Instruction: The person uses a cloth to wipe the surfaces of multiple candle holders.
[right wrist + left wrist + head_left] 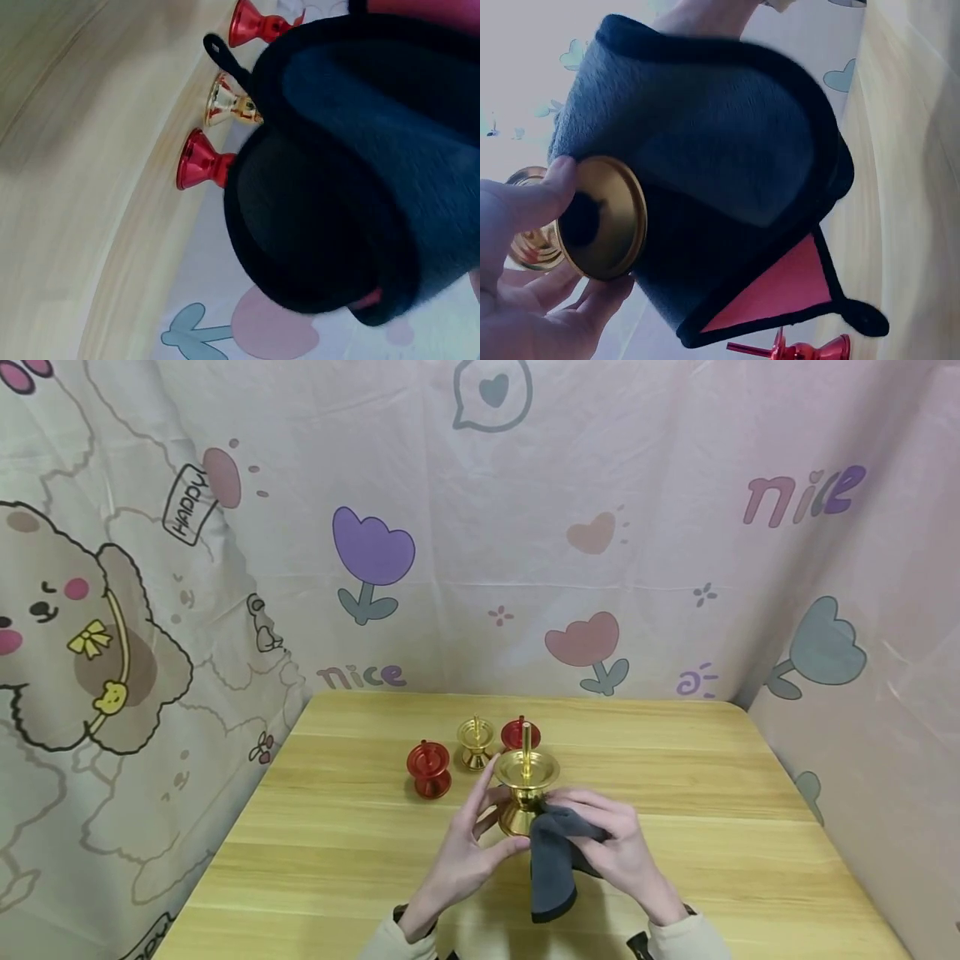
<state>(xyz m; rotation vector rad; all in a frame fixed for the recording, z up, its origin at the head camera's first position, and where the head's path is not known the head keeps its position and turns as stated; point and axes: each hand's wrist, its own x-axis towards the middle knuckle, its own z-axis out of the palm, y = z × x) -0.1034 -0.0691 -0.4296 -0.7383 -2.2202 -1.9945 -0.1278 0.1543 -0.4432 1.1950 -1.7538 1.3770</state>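
Observation:
My left hand (467, 856) grips a shiny gold candle holder (527, 770) by its lower part, with the spike pointing up. In the left wrist view the holder's round base (619, 217) faces the camera, and the thumb and fingers (600, 304) curl round it. A dark grey cloth (553, 860) with black edging is pinched in my right hand (611, 837) and lies against the holder's stem and base. Part of its pink-red reverse (780, 285) shows. The cloth (322, 210) fills much of the right wrist view and hides the right fingers there.
Behind the hands on the wooden table (690, 777) stand a red candle holder (429, 770), a smaller gold one (476, 739) and another red one (514, 732), partly covered by the held holder. A printed cloth backdrop (480, 527) surrounds the table's back and sides.

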